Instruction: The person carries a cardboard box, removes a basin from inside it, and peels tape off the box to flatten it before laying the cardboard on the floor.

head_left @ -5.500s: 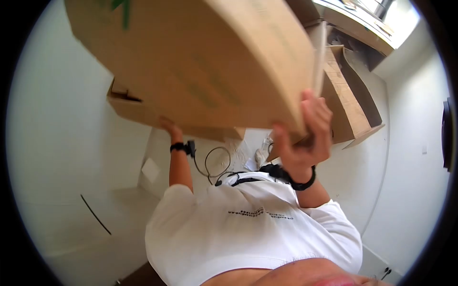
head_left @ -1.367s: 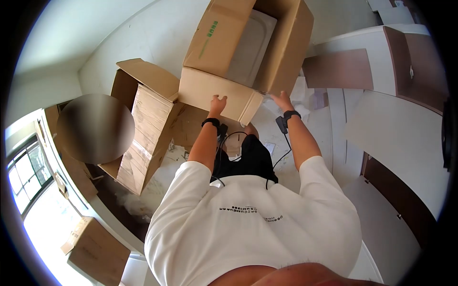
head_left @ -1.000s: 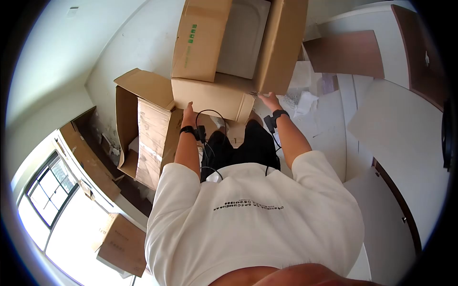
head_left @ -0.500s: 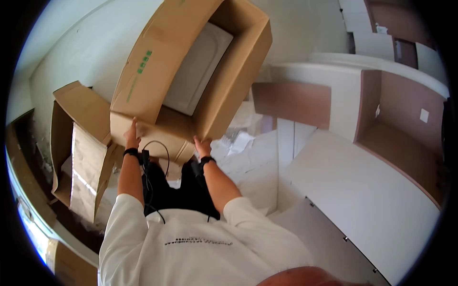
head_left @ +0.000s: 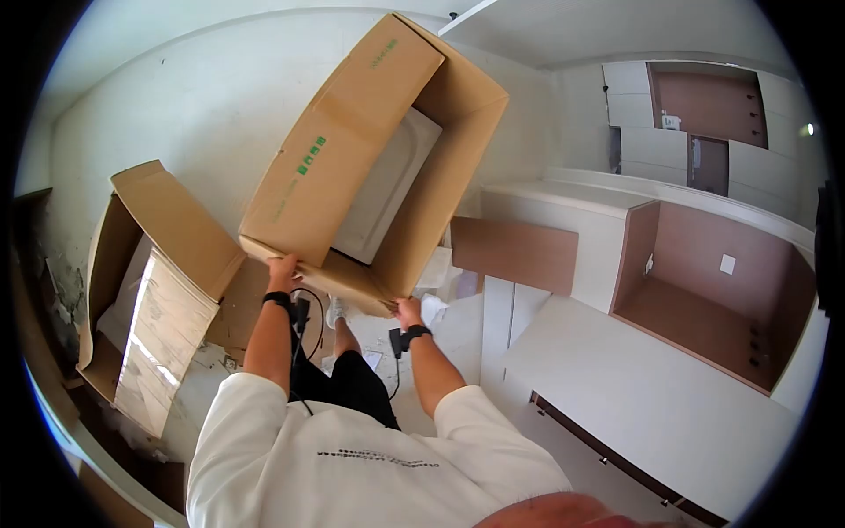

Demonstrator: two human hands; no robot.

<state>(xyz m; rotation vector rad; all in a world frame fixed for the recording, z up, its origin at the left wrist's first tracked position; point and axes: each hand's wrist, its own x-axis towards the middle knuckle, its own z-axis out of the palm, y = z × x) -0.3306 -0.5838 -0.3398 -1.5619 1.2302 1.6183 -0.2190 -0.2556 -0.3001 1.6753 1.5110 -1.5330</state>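
Note:
A large open cardboard box (head_left: 352, 114) with green print on one flap stands ahead of me, tilted in view. Inside it lies a white panel (head_left: 398, 180) with a rounded raised border, partly hidden by the flap. My left hand (head_left: 282, 271) has its fingers wrapped over the near edge of the box. At that edge's right corner, my right hand (head_left: 407, 311) grips the cardboard. Both wrists wear black bands with small devices and cables.
A second open cardboard box (head_left: 176, 233) with a taped flap stands at left. On the right are a white cabinet (head_left: 642, 378), a brown-lined open compartment (head_left: 704, 299) and a brown board (head_left: 513, 255). White scraps (head_left: 431, 308) lie on the floor.
The view has shifted, showing more of the far wall and cabinets. Both hands and the box's near edge sit lower and further right, and less of the near side shows. Both hands keep hold.

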